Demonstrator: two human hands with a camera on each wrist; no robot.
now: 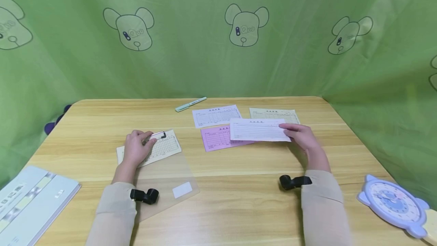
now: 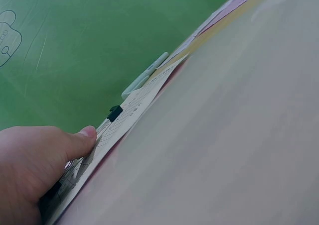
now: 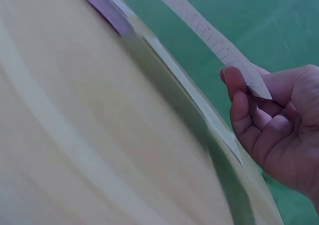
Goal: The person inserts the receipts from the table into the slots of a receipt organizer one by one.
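Observation:
My left hand [image 1: 135,149] grips the metal clip [image 1: 159,135] with black ends on a clear clipboard [image 1: 160,196]. Beneath that clip lies a pale printed form [image 1: 168,148], partly covered by the hand. In the left wrist view the thumb [image 2: 82,141] lies along the clip, while the other fingers are hidden. My right hand [image 1: 303,137] pinches a white printed form [image 1: 257,130] by its right end. That slip is held above the table, overlapping a pink form [image 1: 216,139] and a pale green form [image 1: 277,114] in the head view.
Another white form [image 1: 216,116] lies behind the pink one, with a light green pen [image 1: 190,104] to its left. A pale blue folder [image 1: 32,204] rests at the near left. At the near right is a blue toy clock [image 1: 392,201]. Green curtain [image 1: 191,67] hangs behind the table.

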